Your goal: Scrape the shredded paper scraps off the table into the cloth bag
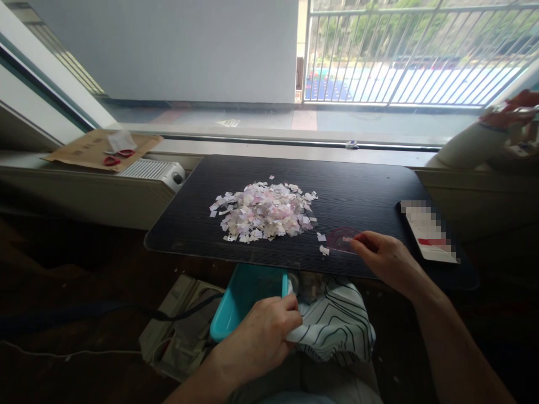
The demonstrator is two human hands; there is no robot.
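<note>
My right hand (385,255) pinches a translucent pink protractor (339,238), which lies flat on or just above the dark tabletop (357,191) near its front edge. Two loose paper scraps (322,238) sit at the protractor's left end. Further left is a large heap of small white and pale pink paper pieces (267,210). Below the table edge, my left hand (269,325) is closed on a white cloth with black wavy lines (337,320), against the right side of a teal plastic bin (223,322). Whether it also grips the bin's rim is hidden.
At the table's right end lies a phone-like dark-edged object (429,235), partly blurred out. Red-handled scissors (120,157) rest on a brown paper envelope (92,148) on the sill, beside a white ribbed box (151,171). A window (202,120) stands behind the table.
</note>
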